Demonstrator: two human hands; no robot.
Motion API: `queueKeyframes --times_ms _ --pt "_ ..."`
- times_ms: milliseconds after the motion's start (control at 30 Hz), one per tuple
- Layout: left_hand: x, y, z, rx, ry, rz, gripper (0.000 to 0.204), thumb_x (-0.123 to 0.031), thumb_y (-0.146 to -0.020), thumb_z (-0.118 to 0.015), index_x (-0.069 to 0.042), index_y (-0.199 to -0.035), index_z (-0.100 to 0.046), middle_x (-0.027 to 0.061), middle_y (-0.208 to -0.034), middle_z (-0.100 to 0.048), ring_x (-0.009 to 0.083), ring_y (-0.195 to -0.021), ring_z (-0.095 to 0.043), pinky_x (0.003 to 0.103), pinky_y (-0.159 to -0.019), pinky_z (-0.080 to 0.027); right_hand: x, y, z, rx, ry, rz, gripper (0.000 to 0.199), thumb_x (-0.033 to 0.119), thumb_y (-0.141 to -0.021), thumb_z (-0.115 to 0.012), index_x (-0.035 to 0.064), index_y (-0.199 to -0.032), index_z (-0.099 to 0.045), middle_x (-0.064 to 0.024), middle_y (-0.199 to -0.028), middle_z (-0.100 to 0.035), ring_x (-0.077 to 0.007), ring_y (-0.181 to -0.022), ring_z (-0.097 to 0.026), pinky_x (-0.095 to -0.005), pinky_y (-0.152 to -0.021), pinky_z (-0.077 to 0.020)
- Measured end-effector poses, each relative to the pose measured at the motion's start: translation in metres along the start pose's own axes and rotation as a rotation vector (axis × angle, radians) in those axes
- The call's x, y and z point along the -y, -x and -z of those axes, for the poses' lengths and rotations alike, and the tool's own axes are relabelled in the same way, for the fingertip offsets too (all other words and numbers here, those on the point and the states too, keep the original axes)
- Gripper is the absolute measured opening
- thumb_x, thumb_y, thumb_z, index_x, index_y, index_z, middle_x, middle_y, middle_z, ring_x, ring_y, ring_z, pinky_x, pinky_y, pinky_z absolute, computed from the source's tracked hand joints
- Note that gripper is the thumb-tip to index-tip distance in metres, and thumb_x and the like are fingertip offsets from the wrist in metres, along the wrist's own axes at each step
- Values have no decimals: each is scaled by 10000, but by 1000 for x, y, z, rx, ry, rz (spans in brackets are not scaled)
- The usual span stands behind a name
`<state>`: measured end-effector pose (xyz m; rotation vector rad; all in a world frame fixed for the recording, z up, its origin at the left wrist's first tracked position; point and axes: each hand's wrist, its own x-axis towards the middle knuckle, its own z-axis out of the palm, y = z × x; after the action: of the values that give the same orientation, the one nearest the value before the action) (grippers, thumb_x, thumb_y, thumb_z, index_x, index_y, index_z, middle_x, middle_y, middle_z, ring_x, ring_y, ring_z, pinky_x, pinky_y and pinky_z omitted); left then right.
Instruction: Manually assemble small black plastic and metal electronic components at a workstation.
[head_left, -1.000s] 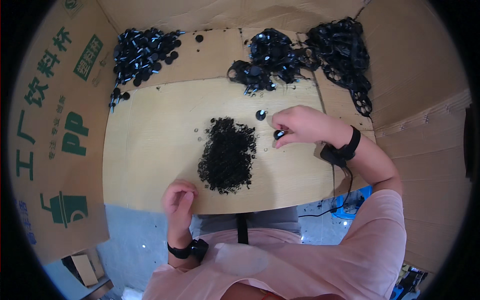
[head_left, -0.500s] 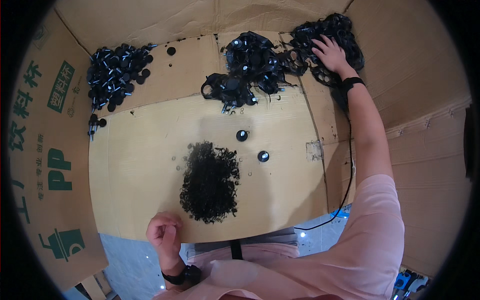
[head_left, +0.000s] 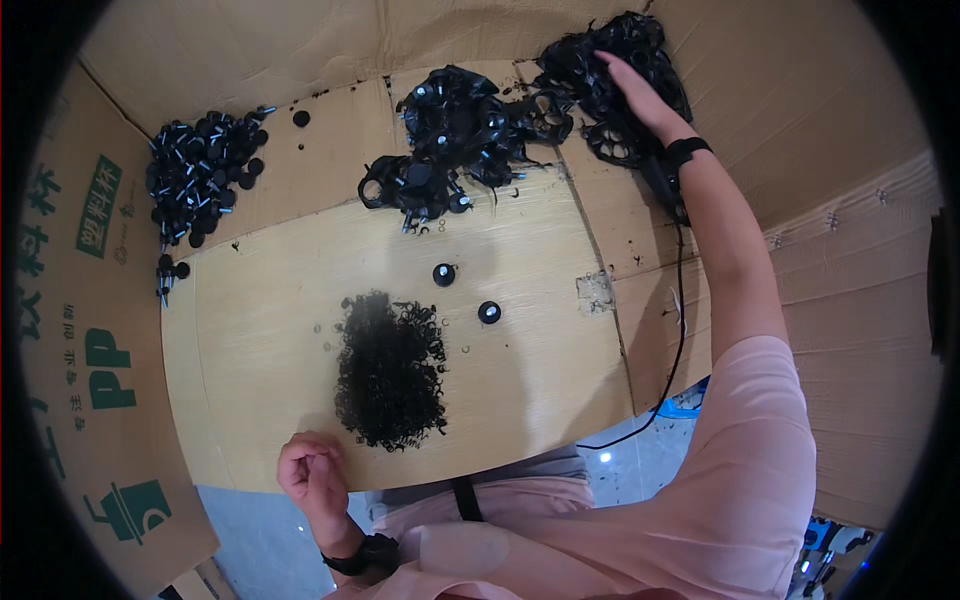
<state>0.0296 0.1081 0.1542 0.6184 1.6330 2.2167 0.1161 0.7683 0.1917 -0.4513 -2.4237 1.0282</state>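
Observation:
At the far right, my right hand (head_left: 640, 95) lies on a tangled heap of black rubbery scrap with rings (head_left: 665, 65), its fingers stretched out. Beside that wrist is a dark handle-like tool (head_left: 660, 188) with a black cable, partly hidden by the arm. My left hand (head_left: 312, 470) is curled at the table's front edge; whatever its folded fingers may hold is hidden. Nearest to it is a pile of small black rings (head_left: 390, 372). Beyond the pile, two round black knobs with pale metal centres, one farther (head_left: 444, 274) and one nearer (head_left: 489, 312), stand apart.
Black sheet-like scrap with bolted knobs (head_left: 455, 125) lies at the back middle. Several black-headed bolts (head_left: 205, 170) are heaped at the back left. Cardboard walls (head_left: 800, 130) enclose the table (head_left: 540, 400). The black cable (head_left: 672, 375) runs off the right front edge.
The whole view has shifted, so the table things sit farther left. My right hand has tilted from spread flat to more edge-on over the scrap heap. My left hand stays curled.

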Motion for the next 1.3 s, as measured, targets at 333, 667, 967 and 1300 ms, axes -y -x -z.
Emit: queueKeyframes --times_ms 333,667,967,1300 --pt "-3 4 3 23 -30 -31 44 -2 -845 -495 -7 -881 -521 89 -770 -531 148 -696 -495 258 -648 -399 71 52 22 66 351 -120 216 147 -844 -642 30 -1025 -638 -67 -886 -657 -167 -761 -602 -298 -727 -495" --pt "-4 7 6 56 -77 -8 35 -40 -875 -513 -9 -892 -508 81 -827 -506 156 -756 -485 270 -682 -404 49 59 12 -55 481 -177 227 124 -764 -711 23 -946 -620 -101 -861 -655 -189 -800 -629 -317 -740 -501" --pt "-2 5 6 70 -42 -46 60 -54 -877 -535 0 -900 -525 87 -822 -538 158 -750 -509 273 -681 -416 24 49 38 -72 121 -208 204 1 -812 -569 70 -1004 -563 -8 -783 -553 -121 -716 -535 -250 -661 -450" --pt "-1 4 7 54 -21 -77 57 -33 -860 -542 7 -900 -541 97 -815 -559 160 -735 -512 268 -673 -412 73 64 11 -71 1018 148 50 72 -744 -625 81 -791 -639 -67 -1037 -538 -293 -1019 -493 -364 -831 -445"
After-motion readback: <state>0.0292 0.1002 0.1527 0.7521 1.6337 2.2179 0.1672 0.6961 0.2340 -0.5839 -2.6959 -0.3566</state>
